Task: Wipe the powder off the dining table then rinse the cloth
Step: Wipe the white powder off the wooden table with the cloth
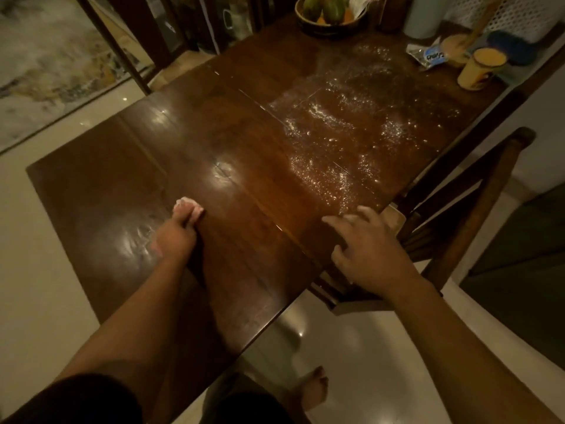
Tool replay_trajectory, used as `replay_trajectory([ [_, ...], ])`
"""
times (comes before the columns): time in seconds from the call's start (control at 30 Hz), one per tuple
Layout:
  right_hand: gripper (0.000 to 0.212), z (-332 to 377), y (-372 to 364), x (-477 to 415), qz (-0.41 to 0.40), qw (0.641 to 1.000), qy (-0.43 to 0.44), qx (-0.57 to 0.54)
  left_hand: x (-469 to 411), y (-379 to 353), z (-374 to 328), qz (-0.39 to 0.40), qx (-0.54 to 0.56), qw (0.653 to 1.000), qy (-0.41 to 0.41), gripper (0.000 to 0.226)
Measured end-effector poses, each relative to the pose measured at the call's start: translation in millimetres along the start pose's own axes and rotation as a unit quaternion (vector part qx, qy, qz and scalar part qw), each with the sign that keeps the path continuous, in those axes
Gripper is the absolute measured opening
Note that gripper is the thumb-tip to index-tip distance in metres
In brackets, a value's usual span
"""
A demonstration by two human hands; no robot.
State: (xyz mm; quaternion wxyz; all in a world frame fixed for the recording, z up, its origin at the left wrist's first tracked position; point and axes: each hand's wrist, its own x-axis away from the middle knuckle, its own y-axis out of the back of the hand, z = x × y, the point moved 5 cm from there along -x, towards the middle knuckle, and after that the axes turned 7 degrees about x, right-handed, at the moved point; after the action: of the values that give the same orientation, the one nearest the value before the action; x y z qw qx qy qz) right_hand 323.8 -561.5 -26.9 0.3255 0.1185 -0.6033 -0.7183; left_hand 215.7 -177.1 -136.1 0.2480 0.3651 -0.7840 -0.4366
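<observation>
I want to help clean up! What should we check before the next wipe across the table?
1. Pale pink cloth gripped in the left hand: ok.
2. Cloth down on the dark wooden dining table: ok.
3. Cloth at the white powder: not ok, it sits on a bare patch to the left of it.
4. Powder wiped off: not ok, it covers the table's right part.
5. Right hand free: ok, open, fingers spread by the table edge.
6. Tall orange cup out of the powder: ok, it stands beyond it.
7. Cloth clean enough: cannot tell.
</observation>
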Motion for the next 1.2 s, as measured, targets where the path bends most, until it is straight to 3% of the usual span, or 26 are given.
replay_trajectory([
  [0.07, 0.061, -13.0, 12.8, 6.0, -0.022, 0.999, -0.027, 0.041, 11.1, -10.2, -29.8, -0.007, -0.017, 0.999, 0.032, 0.042],
  [0.13, 0.059, -29.1, 22.3, 15.8, -0.050, 0.995, -0.067, 0.061, 41.2, -26.0, -72.7, 0.007, -0.067, 0.998, -0.004, 0.036],
  [0.2, 0.060, -48.4, 25.7, 26.6, -0.066, 0.988, -0.115, 0.076, 86.2, -51.4, -118.6, 0.054, -0.094, 0.988, -0.111, 0.038],
  [0.3, 0.059, -73.3, 19.4, 40.4, -0.061, 0.975, -0.200, 0.070, 159.4, -93.1, -159.2, 0.166, -0.102, 0.942, -0.273, 0.061],
  [0.37, 0.060, -81.8, 13.6, 43.8, -0.062, 0.969, -0.239, 0.029, 174.0, -109.9, -163.9, 0.193, -0.082, 0.937, -0.280, 0.075],
  [0.5, 0.063, -86.6, 15.9, 39.7, -0.101, 0.959, -0.265, -0.008, 136.9, -120.6, -193.8, 0.155, 0.017, 0.934, -0.321, 0.053],
  [0.6, 0.067, -95.9, 18.7, 35.6, -0.135, 0.950, -0.282, -0.005, 88.8, -138.7, -219.8, 0.145, 0.043, 0.959, -0.239, 0.052],
  [0.67, 0.068, -102.6, 19.2, 30.7, -0.142, 0.945, -0.295, 0.013, 83.0, -153.2, -237.5, 0.129, 0.033, 0.963, -0.233, 0.051],
  [0.73, 0.068, -110.4, 19.9, 23.7, -0.142, 0.942, -0.302, 0.024, 101.9, -162.3, -257.1, 0.166, 0.046, 0.933, -0.316, 0.046],
  [0.83, 0.068, -129.7, 29.5, 13.0, -0.162, 0.938, -0.305, -0.014, 131.3, -170.0, -255.4, 0.274, 0.044, 0.817, -0.505, 0.048],
  [0.9, 0.069, -148.9, 36.7, 6.5, -0.175, 0.931, -0.316, -0.052, 114.0, -172.5, -244.1, 0.336, 0.056, 0.770, -0.539, 0.055],
  [0.97, 0.074, -164.7, 41.6, -2.3, -0.174, 0.925, -0.332, -0.061, 89.1, -175.4, -245.3, 0.353, 0.063, 0.785, -0.505, 0.058],
  [1.1, 0.081, -171.8, 42.2, -9.9, -0.174, 0.917, -0.355, -0.060, 55.8, -179.4, -294.2, 0.274, 0.105, 0.880, -0.372, 0.052],
  [1.2, 0.080, -169.9, 43.1, -9.0, -0.169, 0.918, -0.356, -0.040, 55.9, -198.1, -334.6, 0.236, 0.074, 0.896, -0.368, 0.057],
])
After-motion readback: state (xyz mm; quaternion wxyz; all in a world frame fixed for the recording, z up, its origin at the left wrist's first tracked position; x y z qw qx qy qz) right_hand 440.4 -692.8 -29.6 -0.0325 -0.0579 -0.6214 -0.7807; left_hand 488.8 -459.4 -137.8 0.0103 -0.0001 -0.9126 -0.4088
